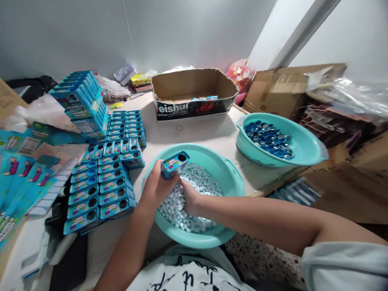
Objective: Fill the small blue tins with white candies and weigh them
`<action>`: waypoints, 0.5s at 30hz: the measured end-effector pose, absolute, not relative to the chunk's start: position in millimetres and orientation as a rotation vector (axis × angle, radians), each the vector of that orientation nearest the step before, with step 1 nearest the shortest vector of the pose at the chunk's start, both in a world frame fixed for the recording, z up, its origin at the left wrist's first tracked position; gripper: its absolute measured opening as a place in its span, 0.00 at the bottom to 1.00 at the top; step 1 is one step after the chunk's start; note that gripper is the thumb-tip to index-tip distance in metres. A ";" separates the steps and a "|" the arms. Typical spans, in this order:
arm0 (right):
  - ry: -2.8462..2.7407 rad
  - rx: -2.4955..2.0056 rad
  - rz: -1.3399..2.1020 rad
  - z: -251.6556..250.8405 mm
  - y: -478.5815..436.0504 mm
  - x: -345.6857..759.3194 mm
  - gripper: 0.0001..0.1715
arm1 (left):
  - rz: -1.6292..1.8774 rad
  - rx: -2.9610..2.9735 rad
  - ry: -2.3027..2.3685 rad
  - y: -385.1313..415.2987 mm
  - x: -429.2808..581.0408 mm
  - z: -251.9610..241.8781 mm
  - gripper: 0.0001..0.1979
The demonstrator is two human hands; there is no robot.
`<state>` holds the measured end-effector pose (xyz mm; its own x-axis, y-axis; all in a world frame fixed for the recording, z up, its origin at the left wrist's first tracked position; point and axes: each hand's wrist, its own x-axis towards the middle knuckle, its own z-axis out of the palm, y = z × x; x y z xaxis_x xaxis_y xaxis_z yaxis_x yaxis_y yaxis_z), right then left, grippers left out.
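- My left hand (156,186) is closed around a small blue box (175,163), fingers wrapped about its lower half; the top face with the round hole is turned up, and the box sits just above the near-left edge of the tablet heap
- I judge the box to be light, thin-walled card that crushes easily, so it is best held by the narrow sides with a mild grip
- My right hand (191,199) is dug into the white tablets (197,182) just right of the box; the fingertips are buried, so I cannot tell whether they grip any
- The tablets look small, hard and smooth, likely to roll out of a loose pinch; they fill the teal basin (230,178) under both hands
- Left of my left hand, rows of like boxes (103,186) lie on the table (206,129), holes up; whether they hold anything I cannot make out
- Beyond my right hand, a second basin (309,149) holds glossy blue caps (268,139)
- Farthest beyond both hands stands a cardboard tray (194,87); its front wall hides most of its floor, and its print is cut off
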<state>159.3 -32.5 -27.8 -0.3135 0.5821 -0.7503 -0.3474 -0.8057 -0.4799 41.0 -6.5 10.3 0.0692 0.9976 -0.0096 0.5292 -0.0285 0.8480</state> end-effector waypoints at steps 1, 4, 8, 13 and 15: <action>-0.294 -1.339 2.155 -25.5 -31.6 159.5 0.28 | 0.895 1.638 1.549 -6.3 40.3 9.2 0.16; -0.198 -1.316 2.169 -16.0 -31.2 161.2 0.28 | 0.979 1.599 1.581 -6.9 38.6 7.2 0.18; -0.095 -1.335 2.089 -1.7 -32.2 166.7 0.23 | 0.975 1.524 1.657 -9.6 37.2 9.0 0.20; -0.153 -1.239 1.925 11.2 -27.1 183.1 0.14 | 1.059 1.535 1.578 -9.2 37.0 7.1 0.30; -0.215 -1.162 1.891 15.9 -21.1 193.7 0.12 | 1.054 1.558 1.519 -7.9 37.8 3.7 0.30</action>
